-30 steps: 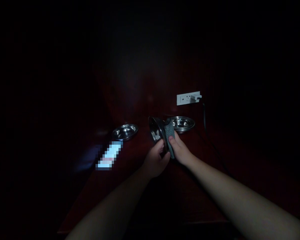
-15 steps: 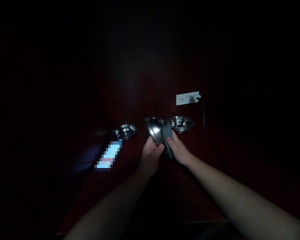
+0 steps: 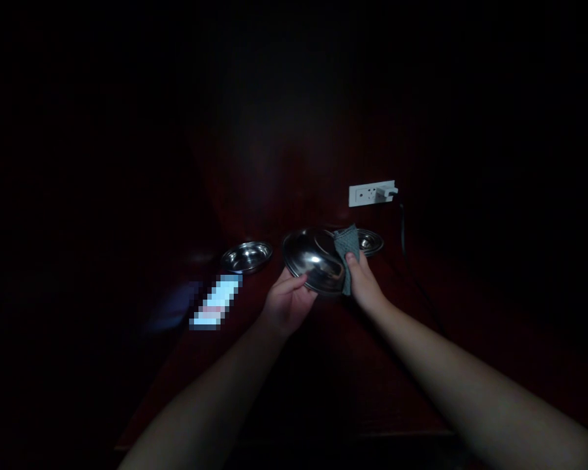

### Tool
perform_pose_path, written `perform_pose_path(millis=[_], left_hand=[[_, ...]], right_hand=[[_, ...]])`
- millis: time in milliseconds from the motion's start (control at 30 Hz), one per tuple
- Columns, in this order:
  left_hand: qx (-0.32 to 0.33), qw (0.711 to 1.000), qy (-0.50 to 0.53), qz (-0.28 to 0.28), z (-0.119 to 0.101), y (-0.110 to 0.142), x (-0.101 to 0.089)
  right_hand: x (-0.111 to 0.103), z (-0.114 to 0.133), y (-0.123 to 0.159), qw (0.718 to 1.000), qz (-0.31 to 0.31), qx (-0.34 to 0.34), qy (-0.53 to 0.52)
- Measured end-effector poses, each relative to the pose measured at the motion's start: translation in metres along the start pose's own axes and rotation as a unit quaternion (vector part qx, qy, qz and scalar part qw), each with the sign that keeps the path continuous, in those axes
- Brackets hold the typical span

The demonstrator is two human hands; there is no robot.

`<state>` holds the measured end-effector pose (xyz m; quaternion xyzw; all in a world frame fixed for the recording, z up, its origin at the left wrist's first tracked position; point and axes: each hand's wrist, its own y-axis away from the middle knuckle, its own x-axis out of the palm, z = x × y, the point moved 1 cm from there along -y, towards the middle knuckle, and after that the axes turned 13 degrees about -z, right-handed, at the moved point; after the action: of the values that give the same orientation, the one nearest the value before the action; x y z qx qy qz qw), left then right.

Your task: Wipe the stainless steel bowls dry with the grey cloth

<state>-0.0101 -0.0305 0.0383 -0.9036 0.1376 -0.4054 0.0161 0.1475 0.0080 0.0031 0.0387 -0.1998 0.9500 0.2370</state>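
Note:
In the middle of the head view a shiny steel bowl (image 3: 313, 258) is held up with its outer side turned toward me. My left hand (image 3: 290, 299) grips its lower rim, thumb on the outside. A grey-green cloth (image 3: 347, 251) lies against the bowl's right edge, pinched by my right hand (image 3: 365, 281) with the thumb on top. Fingers of the right hand behind the cloth are hidden. Behind the cloth, partly covered, stand steel bowls (image 3: 372, 241) that look nested. Another shallow steel bowl (image 3: 247, 257) sits to the left, open side up.
A bright, pixelated rectangle (image 3: 215, 301) lies on the dark red table (image 3: 186, 385), just below the left bowl. On the wall at the back is a white socket plate (image 3: 362, 194) with a plug (image 3: 386, 192) in it. A dark cable (image 3: 403, 232) hangs down from there.
The bowl has turned so more of its outer side faces me. My right hand and the cloth have moved right, covering more of the bowls behind. My left hand has shifted slightly left.

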Motion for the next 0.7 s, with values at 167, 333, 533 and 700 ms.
perform_pose_path(millis=[167,333,533,700], left_hand=[[-0.017,0.999,-0.031,-0.004,-0.005,-0.002,-0.003],[-0.031,0.998,-0.046,-0.023,-0.005,-0.005,-0.009],[-0.017,0.994,-0.013,-0.111,0.0,-0.013,-0.015],[-0.011,0.983,-0.011,-0.183,0.002,-0.019,-0.017]], right_hand=[[0.004,0.001,0.0,0.985,-0.008,0.113,-0.127],[0.002,0.007,-0.002,0.974,-0.021,0.167,-0.154],[-0.005,0.007,-0.01,0.978,-0.08,0.147,-0.123],[-0.007,0.004,-0.013,0.99,-0.085,0.087,-0.073]])
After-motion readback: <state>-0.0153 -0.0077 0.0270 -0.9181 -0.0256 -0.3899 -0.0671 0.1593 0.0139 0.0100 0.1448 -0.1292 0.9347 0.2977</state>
